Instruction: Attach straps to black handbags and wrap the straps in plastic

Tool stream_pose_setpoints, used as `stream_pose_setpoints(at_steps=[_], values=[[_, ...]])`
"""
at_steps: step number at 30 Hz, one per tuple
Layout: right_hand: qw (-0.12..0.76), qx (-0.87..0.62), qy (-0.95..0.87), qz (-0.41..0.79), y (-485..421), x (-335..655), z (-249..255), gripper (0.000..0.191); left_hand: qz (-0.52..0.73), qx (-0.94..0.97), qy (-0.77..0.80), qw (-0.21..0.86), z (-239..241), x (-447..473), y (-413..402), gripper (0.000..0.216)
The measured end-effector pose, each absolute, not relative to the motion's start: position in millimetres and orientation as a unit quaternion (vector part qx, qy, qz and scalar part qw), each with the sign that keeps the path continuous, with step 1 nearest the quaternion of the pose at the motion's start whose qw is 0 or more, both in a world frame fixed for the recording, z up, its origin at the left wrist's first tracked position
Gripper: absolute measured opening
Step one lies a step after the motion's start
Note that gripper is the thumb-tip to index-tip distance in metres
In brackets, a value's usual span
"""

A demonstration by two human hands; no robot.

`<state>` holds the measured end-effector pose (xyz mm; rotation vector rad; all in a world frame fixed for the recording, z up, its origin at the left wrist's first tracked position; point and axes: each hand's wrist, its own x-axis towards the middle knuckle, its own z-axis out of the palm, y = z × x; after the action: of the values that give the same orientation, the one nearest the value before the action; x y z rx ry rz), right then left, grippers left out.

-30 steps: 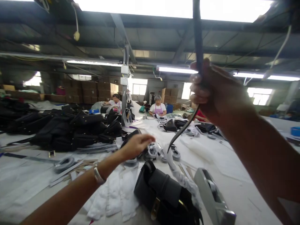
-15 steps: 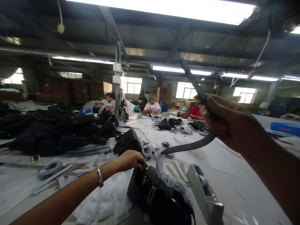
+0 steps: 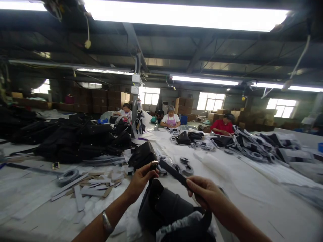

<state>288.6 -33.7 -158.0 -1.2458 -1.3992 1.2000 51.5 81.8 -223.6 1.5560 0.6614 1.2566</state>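
Observation:
A black handbag (image 3: 166, 210) lies on the white table (image 3: 254, 205) right in front of me. My left hand (image 3: 141, 181) pinches a small metal buckle (image 3: 153, 165) at the bag's upper edge, fingers closed. My right hand (image 3: 205, 193) is closed on a black strap (image 3: 174, 173), which runs from that hand up-left to the buckle. White wrapping paper (image 3: 176, 227) lies across the bag's near side. A bracelet sits on my left wrist.
A second black bag (image 3: 141, 154) stands just beyond my hands, with rolls of tape (image 3: 185, 168) beside it. Piles of black bags (image 3: 75, 139) fill the left; cardboard strips (image 3: 88, 188) lie near. Three seated workers (image 3: 171, 117) are at the far end.
My right hand came down from high up with the strap to the bag. My left hand moved from the table onto the bag's buckle. The strap end now meets the buckle.

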Motion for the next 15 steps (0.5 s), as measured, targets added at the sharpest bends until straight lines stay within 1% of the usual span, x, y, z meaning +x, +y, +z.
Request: stream_pose_setpoints(at_steps=[2, 5, 10, 15], values=[[0.453, -0.502, -0.548, 0.492, -29.8, 282.2, -175.8, 0.046, 0.539, 0.614, 0.278, 0.505, -225.1, 54.5, 78.6, 0.047], [0.471, -0.507, -0.527, 0.493, -27.7, 272.4, -189.7, 0.043, 0.557, 0.586, 0.29, 0.513, -227.3, 59.0, 73.7, 0.049], [0.481, -0.492, -0.519, 0.507, -22.3, 261.0, -196.5, 0.043, 0.57, 0.576, 0.304, 0.501, -231.3, 68.2, 67.0, 0.049], [0.508, -0.47, -0.528, 0.492, -11.4, 252.7, -200.0, 0.04, 0.553, 0.61, 0.294, 0.485, -235.6, 82.0, 55.5, 0.044]])
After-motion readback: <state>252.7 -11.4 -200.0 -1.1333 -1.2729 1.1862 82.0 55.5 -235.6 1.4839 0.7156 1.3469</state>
